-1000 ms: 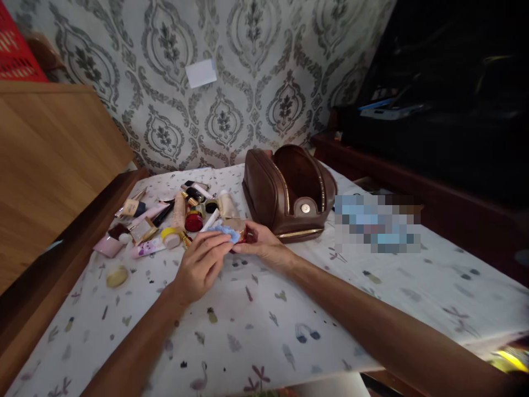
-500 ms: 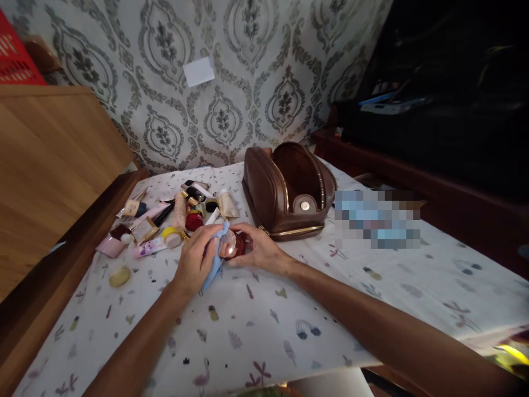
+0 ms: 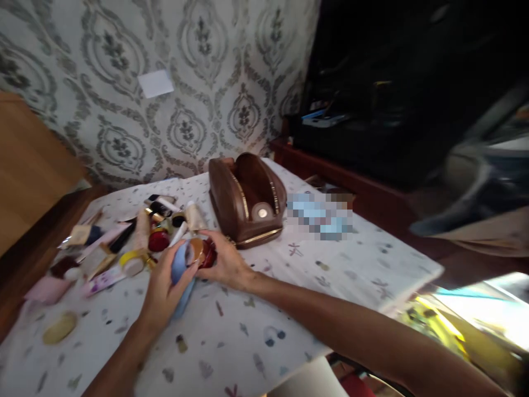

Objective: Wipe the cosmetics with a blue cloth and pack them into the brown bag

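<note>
By the near-left corner of the brown bag, holds a red container in the curled right hand and a blue cloth against it in the left hand, with strewn cosmetics left of the bag and patterned wallpaper behind it.

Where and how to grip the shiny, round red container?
The red container is probably best gripped around its curved side, from the right, as the right hand does: its rounded body suits wrapped fingers, and its round end faces left, where the left hand holds a soft, folded blue cloth.
</note>
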Tool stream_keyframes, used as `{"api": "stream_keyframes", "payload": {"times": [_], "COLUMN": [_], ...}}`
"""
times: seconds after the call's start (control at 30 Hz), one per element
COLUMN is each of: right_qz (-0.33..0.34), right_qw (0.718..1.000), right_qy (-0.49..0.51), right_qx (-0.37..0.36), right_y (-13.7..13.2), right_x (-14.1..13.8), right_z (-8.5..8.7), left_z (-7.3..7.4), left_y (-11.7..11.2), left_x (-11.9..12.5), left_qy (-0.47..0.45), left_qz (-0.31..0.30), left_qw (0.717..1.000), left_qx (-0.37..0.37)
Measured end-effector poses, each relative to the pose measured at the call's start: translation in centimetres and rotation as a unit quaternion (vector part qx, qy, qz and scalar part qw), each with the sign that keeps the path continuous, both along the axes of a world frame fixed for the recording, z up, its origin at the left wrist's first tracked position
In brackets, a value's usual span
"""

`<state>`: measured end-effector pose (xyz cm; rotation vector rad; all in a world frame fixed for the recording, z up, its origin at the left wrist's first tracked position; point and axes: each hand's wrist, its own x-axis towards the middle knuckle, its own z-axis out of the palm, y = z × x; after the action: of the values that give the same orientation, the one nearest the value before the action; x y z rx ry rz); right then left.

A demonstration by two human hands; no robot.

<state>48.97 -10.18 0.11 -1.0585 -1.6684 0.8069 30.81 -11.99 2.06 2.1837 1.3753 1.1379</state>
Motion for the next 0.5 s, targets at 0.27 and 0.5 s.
{"api": "stream_keyframes", "payload": {"times": [0.27,0.5], "right_qz": [0.064,0.124], "right_qw": [0.985,0.941], "right_qy": [0.130,0.273], "right_qx": [-0.098,-0.157], "right_y": [-0.1,-0.2], "right_x": [0.0,-0.4], "right_z": [-0.1,0.2], "left_z": [-0.1,-1.5], "left_y": [-0.1,0.6], "left_x": [-0.1,-0.4], "left_qy": [-0.011,-0.117], "left_qz": [0.017,0.041], "left_qw": [0.999,0.975], "left_qx": [-0.050,-0.187]}}
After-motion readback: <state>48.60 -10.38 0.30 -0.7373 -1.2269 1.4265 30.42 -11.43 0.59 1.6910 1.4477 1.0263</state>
